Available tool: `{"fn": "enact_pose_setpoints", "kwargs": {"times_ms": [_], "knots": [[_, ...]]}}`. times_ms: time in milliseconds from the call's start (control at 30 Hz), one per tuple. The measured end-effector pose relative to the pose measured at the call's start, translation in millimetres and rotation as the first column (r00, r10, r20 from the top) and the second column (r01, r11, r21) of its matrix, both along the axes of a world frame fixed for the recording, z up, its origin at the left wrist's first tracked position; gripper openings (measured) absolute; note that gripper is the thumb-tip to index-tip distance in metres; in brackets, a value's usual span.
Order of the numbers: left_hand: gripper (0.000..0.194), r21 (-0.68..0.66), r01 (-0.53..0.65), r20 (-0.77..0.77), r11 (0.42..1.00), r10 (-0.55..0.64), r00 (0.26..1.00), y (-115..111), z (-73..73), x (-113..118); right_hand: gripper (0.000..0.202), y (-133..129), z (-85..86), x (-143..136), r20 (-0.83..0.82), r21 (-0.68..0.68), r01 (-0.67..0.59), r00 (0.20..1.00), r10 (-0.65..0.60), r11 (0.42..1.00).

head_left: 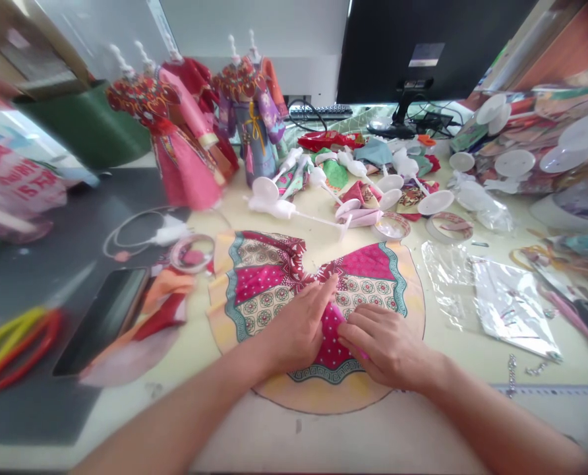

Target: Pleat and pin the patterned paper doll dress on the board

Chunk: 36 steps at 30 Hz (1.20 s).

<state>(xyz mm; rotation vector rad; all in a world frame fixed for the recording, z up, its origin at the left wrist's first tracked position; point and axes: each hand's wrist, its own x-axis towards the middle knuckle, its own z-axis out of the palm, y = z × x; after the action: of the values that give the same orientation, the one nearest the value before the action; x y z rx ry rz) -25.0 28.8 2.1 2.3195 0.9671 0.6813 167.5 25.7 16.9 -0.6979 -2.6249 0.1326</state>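
Note:
A small patterned doll skirt (376,294) lies spread in a near-full round on the table, with magenta, cream and teal panels and a pale yellow outer band. Its gathered waist curves around a gap at the back. My left hand (300,323) rests on the skirt with fingers stretched toward the waist, their tips on the dark red gathers. Just to the right, my right hand (385,340) presses on the magenta dotted panel, fingers slightly bent and thumb lower down. Both palms face the cloth, so what lies beneath them is hidden.
Dressed doll forms (190,165) stand at back left; more white stands (274,208) lie behind the skirt. Tape rolls (449,227) and a clear plastic bag (514,307) lie right. A phone (101,323), fabric scraps (163,316) and scissors (24,343) lie left. A monitor (422,53) stands behind.

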Motion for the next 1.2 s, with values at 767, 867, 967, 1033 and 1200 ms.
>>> {"fn": "enact_pose_setpoints", "kwargs": {"times_ms": [767, 867, 967, 1033, 1200], "knots": [[0.063, -0.058, -0.254, 0.103, 0.966, 0.258, 0.961, 7.3, 13.0, -31.0, 0.016, 13.5, 6.1, 18.9, -0.172, 0.141, 0.235, 0.962, -0.21, 0.962], [0.066, 0.092, -0.321, -0.033, 0.943, 0.325, 0.945, 6.2, 24.9, -41.3, 0.02, 19.2, 2.2, 23.7, -0.2, 0.137, 0.325, 0.934, -0.295, 0.936], [0.068, 0.299, -0.243, -0.221, 0.923, 0.315, 0.923, 0.5, 32.2, -42.4, 0.021, 22.9, 0.2, 25.8, -0.233, 0.12, 0.375, 0.911, -0.341, 0.919], [0.068, 0.377, -0.153, -0.335, 0.913, 0.289, 0.897, -6.0, 33.5, -39.7, 0.02, 24.6, -0.8, 26.0, -0.252, 0.112, 0.392, 0.9, -0.355, 0.913], [0.063, 0.313, -0.08, -0.354, 0.946, 0.194, 0.915, -29.7, 33.0, -34.9, 0.018, 26.2, -3.3, 25.5, -0.272, 0.094, 0.406, 0.889, -0.369, 0.909]]}}
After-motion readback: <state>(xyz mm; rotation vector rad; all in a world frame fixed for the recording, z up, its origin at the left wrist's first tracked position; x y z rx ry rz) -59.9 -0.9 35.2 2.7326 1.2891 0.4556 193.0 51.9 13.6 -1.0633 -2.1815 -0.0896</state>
